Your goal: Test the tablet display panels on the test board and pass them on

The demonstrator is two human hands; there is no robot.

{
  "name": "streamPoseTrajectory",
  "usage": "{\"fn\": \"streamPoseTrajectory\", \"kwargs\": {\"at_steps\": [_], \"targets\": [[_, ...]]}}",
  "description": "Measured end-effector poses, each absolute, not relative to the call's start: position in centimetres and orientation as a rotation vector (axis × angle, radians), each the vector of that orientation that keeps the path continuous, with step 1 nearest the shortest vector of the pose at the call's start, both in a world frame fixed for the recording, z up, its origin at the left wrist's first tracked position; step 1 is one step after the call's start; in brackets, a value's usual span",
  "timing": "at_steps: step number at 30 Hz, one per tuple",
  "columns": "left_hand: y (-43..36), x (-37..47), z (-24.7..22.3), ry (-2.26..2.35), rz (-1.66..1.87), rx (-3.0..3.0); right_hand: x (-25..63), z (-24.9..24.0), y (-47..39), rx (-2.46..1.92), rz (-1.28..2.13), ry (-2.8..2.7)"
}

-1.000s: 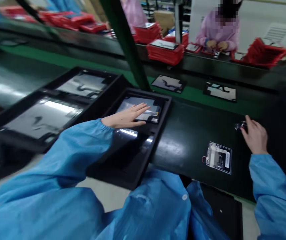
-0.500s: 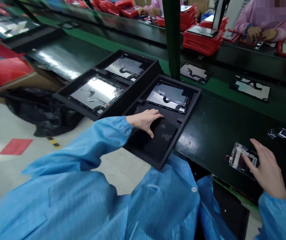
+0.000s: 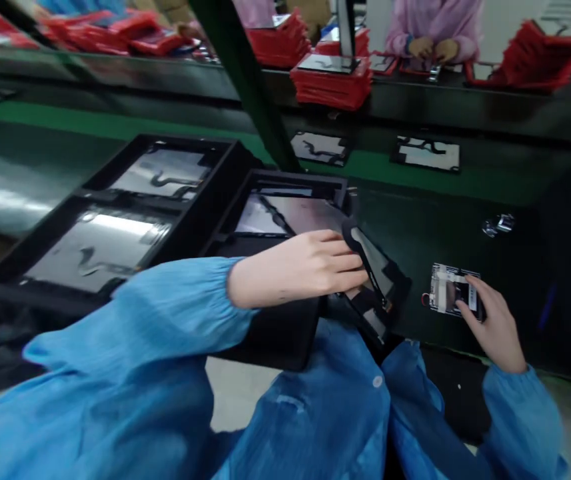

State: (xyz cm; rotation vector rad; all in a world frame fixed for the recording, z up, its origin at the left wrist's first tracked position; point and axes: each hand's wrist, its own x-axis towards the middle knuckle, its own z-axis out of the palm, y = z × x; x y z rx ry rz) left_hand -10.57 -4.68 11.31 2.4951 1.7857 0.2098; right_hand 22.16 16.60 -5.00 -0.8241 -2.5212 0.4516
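Note:
My left hand (image 3: 310, 270) grips a thin dark panel (image 3: 378, 267) with a silvery back and a black ribbon. The panel is tilted over the right edge of a black foam tray (image 3: 310, 340), and the fingers partly cover it. At the right, my right hand (image 3: 485, 303) has its thumb and fingers around the right end of a small circuit assembly (image 3: 448, 290) with pale tape and a red wire, which lies on the dark bench. Blur hides part of the held panel's outline.
Another black tray (image 3: 178, 213) holds two silvery panels at the left. Two more panels (image 3: 320, 148) (image 3: 429, 153) lie beyond a green post (image 3: 245, 80). Shiny crumpled pieces (image 3: 498, 225) are at the right. Across the bench, a person in pink works beside stacked red trays (image 3: 332, 83).
My left hand, open over the tray before, now holds a panel at its right edge. My right hand has closed in on the circuit assembly. The view has shifted to the right.

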Motion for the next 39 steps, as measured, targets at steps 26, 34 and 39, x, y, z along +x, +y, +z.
{"fn": "streamPoseTrajectory", "kwargs": {"at_steps": [26, 34, 39], "targets": [[4.8, -14.9, -1.4, 1.385, 0.065, 2.262, 20.6, -7.0, 14.8, -1.041, 0.387, -2.581], [7.1, -11.3, 0.1, 1.144, 0.795, 1.354, 19.1, -5.7, 14.7, -1.033, 0.452, -2.442], [7.5, -8.8, 1.3, 1.127, 0.723, 1.164, 17.6, -5.4, 14.3, -1.023, 0.537, -2.349]]}}
